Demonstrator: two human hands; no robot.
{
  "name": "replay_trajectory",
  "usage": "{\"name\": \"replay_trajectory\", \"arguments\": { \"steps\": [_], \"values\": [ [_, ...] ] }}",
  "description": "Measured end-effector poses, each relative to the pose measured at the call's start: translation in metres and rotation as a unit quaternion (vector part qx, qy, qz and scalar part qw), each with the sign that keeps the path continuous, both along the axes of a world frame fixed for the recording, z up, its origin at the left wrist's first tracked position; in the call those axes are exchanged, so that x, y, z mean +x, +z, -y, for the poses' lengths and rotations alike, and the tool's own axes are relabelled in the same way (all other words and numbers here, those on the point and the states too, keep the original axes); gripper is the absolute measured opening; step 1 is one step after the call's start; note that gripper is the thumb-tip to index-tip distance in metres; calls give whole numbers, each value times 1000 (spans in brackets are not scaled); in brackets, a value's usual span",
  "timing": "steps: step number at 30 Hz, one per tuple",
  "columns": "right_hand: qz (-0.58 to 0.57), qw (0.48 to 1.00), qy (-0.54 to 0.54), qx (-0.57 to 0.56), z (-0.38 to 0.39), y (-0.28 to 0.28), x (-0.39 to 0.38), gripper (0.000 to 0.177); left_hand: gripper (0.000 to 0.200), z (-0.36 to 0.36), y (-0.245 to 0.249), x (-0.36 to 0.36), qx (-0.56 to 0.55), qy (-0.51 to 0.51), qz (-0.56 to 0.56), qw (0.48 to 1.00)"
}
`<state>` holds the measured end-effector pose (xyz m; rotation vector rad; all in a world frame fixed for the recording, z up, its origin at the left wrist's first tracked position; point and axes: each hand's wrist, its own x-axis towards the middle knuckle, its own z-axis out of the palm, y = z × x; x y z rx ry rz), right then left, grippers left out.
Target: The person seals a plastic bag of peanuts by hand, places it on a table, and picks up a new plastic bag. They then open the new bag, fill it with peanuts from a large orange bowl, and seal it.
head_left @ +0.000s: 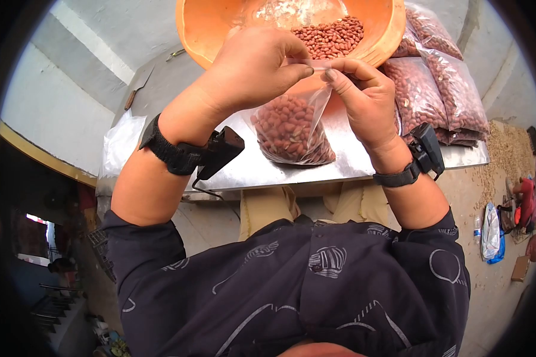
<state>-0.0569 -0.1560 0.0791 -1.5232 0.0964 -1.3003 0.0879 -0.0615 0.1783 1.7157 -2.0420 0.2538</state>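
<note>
A clear plastic bag of reddish peanuts (292,131) stands on the metal tabletop, its filled lower part resting near the front edge. My left hand (253,68) pinches the bag's top edge between thumb and fingers. On the other side, my right hand (363,98) pinches the same edge, the two thumbs a short gap apart. The stretch of plastic between them is pulled fairly straight. Right behind the hands sits an orange basin (199,30) with loose peanuts (333,38) heaped on its right side.
Filled peanut bags (420,89) are stacked at the table's right. To the left lie a knife (138,89) and white plastic bags (122,143) on the metal table (357,160). Peanuts are spread over the floor at right, near a person in red (527,199).
</note>
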Motion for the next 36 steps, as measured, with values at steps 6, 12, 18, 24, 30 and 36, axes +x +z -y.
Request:
{"name": "replay_trajectory", "arguments": {
  "steps": [6,12,18,24,30,36],
  "values": [
    [-1,999,40,-8,-1,7,6,12,16,1,1,-1,-9,-22,4,1000],
    [3,999,11,-33,-4,9,8,11,16,3,4,3,-11,-42,57,997],
    [-10,999,-23,-48,-3,8,11,11,19,-1,2,11,-4,-35,67,997],
    [-14,1000,3,-26,-1,5,11,10,23,-5,14,18,133,16,-36,990],
    [-13,999,10,-33,0,6,9,11,20,-2,14,22,173,-20,-86,981],
    [-11,999,4,-47,0,4,9,11,19,1,16,19,197,-21,-100,975]
  ]
}}
